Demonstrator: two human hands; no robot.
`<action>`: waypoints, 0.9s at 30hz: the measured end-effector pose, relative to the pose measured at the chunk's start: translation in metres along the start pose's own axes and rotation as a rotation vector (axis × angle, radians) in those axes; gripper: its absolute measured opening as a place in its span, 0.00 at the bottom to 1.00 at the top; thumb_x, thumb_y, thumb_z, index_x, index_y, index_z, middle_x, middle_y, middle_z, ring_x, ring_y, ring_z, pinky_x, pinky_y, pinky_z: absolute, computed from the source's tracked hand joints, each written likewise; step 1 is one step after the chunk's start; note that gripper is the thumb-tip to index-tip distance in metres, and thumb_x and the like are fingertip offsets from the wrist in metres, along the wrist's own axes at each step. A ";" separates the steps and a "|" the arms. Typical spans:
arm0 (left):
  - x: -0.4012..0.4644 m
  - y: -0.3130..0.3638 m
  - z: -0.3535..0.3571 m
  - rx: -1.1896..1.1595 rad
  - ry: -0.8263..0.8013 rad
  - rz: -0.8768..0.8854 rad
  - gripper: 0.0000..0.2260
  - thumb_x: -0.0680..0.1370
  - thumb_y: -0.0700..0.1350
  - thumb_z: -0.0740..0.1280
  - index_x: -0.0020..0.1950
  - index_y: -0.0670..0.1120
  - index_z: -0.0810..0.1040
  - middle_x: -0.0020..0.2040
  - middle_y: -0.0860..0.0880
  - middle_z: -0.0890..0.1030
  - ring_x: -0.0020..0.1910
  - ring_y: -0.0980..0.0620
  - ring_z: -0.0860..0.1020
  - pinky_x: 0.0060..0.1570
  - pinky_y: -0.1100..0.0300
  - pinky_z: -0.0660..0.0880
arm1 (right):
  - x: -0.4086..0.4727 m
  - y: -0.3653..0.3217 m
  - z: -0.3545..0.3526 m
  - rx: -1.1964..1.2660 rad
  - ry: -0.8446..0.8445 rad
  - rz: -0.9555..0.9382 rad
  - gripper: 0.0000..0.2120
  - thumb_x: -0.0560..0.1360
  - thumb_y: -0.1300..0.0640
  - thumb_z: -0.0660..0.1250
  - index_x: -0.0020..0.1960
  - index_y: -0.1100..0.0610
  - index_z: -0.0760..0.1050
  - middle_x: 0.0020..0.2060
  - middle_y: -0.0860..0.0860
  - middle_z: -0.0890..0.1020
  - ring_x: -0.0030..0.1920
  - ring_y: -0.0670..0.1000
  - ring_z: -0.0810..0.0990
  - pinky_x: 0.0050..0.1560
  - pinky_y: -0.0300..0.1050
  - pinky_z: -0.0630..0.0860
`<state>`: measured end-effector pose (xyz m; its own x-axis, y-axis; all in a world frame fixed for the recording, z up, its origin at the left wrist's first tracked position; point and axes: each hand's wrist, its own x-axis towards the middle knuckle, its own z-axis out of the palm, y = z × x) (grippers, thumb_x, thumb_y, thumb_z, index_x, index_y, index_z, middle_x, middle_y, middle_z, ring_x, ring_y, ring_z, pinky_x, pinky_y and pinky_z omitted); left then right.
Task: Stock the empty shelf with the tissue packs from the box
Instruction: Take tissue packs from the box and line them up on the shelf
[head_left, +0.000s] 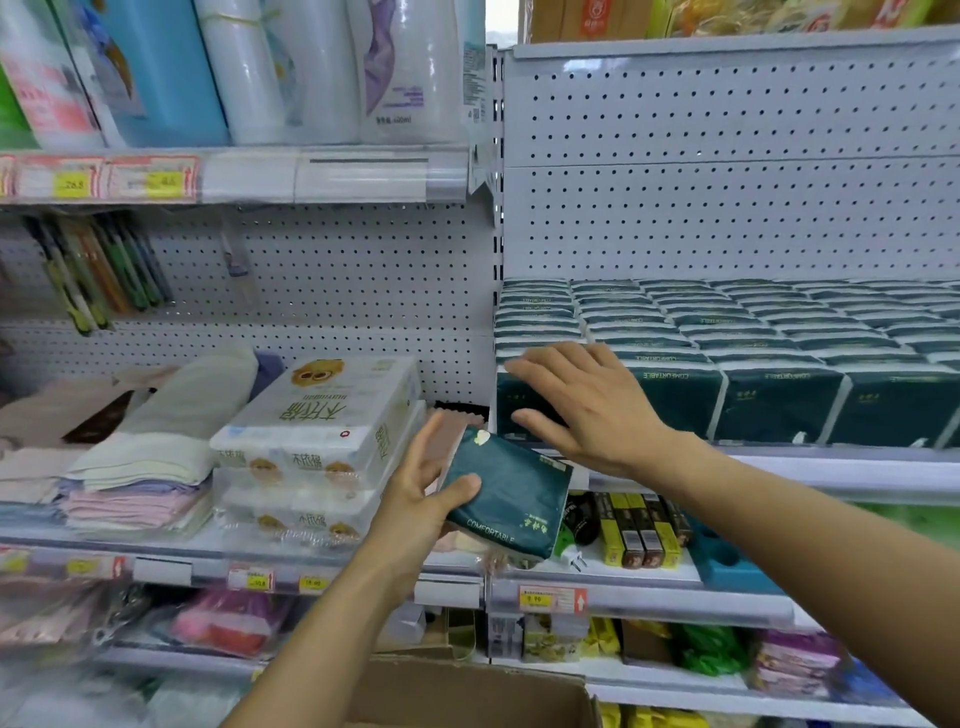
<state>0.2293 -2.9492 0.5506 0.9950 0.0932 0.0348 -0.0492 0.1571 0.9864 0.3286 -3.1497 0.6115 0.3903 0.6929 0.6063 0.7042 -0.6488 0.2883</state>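
A dark green tissue pack (506, 496) marked COMFORTABLE is held in my left hand (423, 480), thumb across its front, below and left of the shelf. Rows of the same green tissue packs (779, 353) cover the white shelf (810, 467) at the right, standing on edge. My right hand (582, 402) lies with spread fingers against the front pack at the shelf's left end (506, 410). A cardboard box (478, 691) stands open at the bottom centre; its inside is out of sight.
White tissue bundles (322, 431) and folded cloths (140, 467) fill the left shelf. Yellow and black small boxes (639, 530) sit on the shelf under the green packs. Bottles (234, 67) stand on the top left shelf. Pegboard backs both bays.
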 end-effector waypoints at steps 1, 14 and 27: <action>0.001 0.001 0.001 -0.026 -0.007 0.000 0.33 0.71 0.42 0.77 0.68 0.67 0.70 0.65 0.46 0.77 0.58 0.44 0.81 0.58 0.40 0.78 | -0.001 -0.007 -0.007 0.139 -0.030 0.053 0.26 0.79 0.37 0.54 0.66 0.53 0.74 0.57 0.49 0.78 0.56 0.52 0.75 0.54 0.52 0.72; 0.000 0.001 0.052 0.114 -0.173 0.044 0.28 0.70 0.47 0.79 0.66 0.53 0.71 0.58 0.49 0.82 0.53 0.51 0.83 0.48 0.52 0.82 | -0.068 -0.012 -0.048 1.313 -0.163 0.972 0.20 0.70 0.60 0.76 0.53 0.61 0.67 0.50 0.59 0.80 0.45 0.58 0.84 0.41 0.58 0.83; 0.024 0.012 0.084 0.705 0.160 0.643 0.24 0.74 0.56 0.71 0.69 0.56 0.70 0.63 0.58 0.71 0.63 0.58 0.70 0.62 0.61 0.68 | -0.125 0.040 -0.065 0.823 -0.010 0.746 0.15 0.69 0.56 0.78 0.48 0.47 0.73 0.46 0.43 0.79 0.45 0.44 0.76 0.44 0.38 0.71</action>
<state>0.2594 -3.0274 0.5764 0.7703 0.0961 0.6303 -0.4651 -0.5915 0.6586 0.2700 -3.2830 0.5952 0.8826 0.2206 0.4152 0.4678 -0.5002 -0.7286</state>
